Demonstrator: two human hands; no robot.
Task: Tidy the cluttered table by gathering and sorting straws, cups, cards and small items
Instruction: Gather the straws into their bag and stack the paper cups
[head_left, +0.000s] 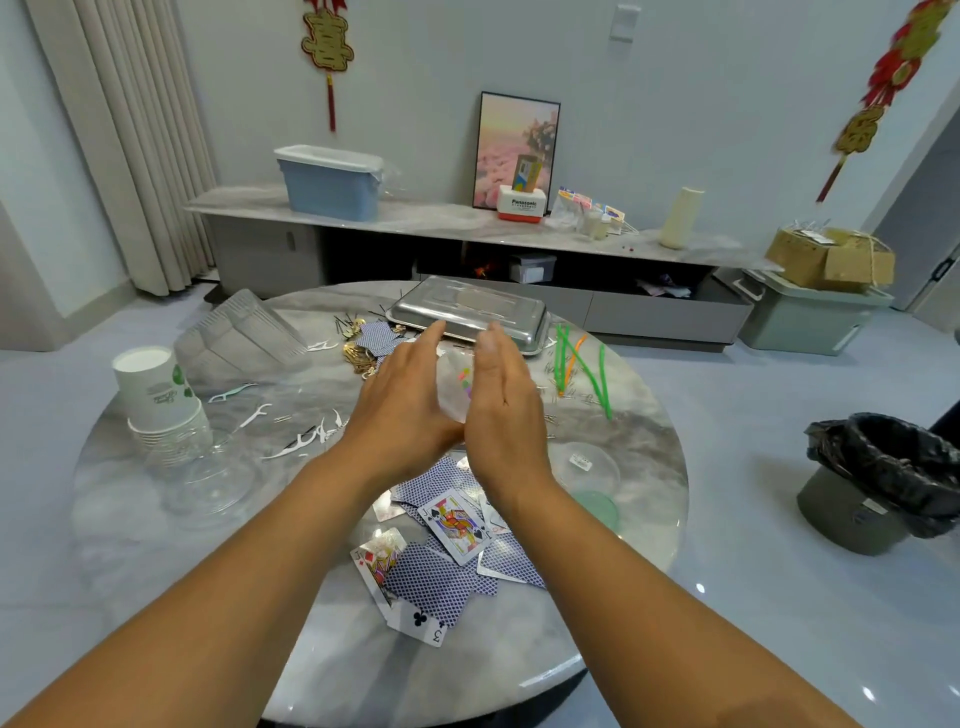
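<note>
Lower centre of the frame: cards (447, 551) scattered face up and face down on the surface (519, 670), not yet gathered. Just above them, mid-frame, left hand (402, 402) and right hand (506, 410) raised side by side, fingers straight, palms turned inward toward each other. Between the palms, a thin clear packet (454, 387) with small coloured bits inside; pressed or merely cupped, cannot tell.

Judged step: collecting that packet as one of the small items. Best done by closing the palms evenly, keeping the packet upright so nothing spills, then carrying it low over the surface.

Left of frame: stacked cups (156, 395), with white floss picks (306, 436) strewn between cups and hands. Right of centre: green and orange straws (582, 369), loose, well apart from the hands. Worth sweeping together lengthwise, not picking singly.

Upper centre: metal tray (467, 306) upside down at the far edge, more cards just beside it. Far right, on the floor: bin (883, 478) with black liner.
</note>
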